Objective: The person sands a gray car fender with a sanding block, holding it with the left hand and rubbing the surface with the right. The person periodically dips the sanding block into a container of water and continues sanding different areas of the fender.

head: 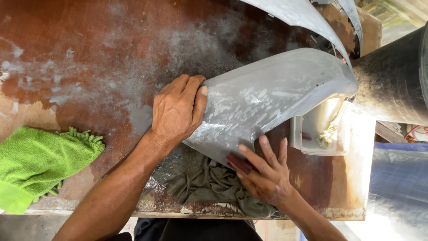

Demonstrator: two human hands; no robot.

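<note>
A curved grey panel (276,93), dull and streaked with pale wet residue, lies on a worn brown table (89,58). My left hand (178,109) grips the panel's near left edge, thumb on its top face. My right hand (265,172) presses a small dark red sanding pad (239,163) against the panel's lower edge, fingers spread flat over it. A grey-green rag (207,183) is bunched under the panel between my two forearms.
A green microfibre cloth (40,158) lies at the table's left front edge. A clear plastic tub (318,134) holding a brush stands right of the panel. A second grey panel (303,18) sits at the back, a dark cylinder (394,82) at right.
</note>
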